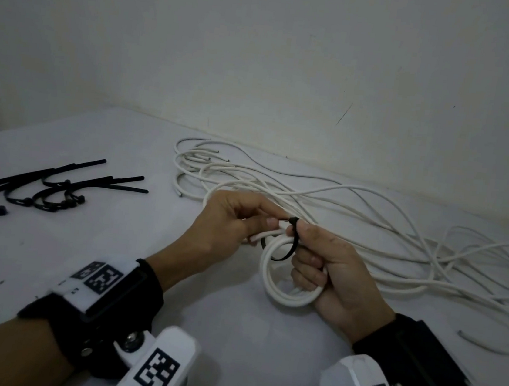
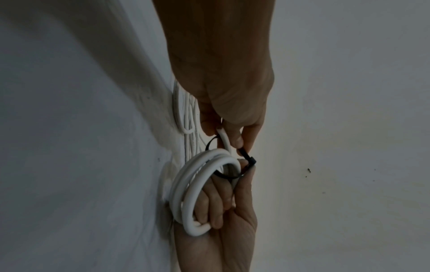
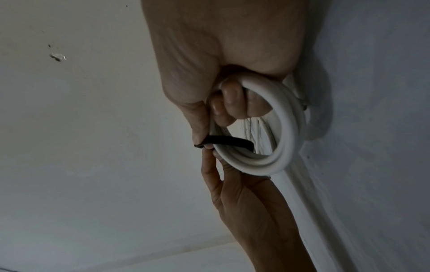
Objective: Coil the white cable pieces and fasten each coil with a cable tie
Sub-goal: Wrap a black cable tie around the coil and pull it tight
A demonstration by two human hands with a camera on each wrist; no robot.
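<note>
The right hand (image 1: pixel 330 271) has its fingers curled through a small white coil (image 1: pixel 286 295), its thumb pressing the black cable tie (image 1: pixel 288 244) looped round the coil's top. At its nine o'clock, the left hand (image 1: pixel 227 221) pinches the tie's tail beside the head, with a short white cable end under its fingers. The coil hangs just above the table (image 1: pixel 231 333). From twelve to three o'clock sprawl loose white cables (image 1: pixel 370 225); at nine o'clock, well apart, lie spare black ties (image 1: pixel 50 191).
</note>
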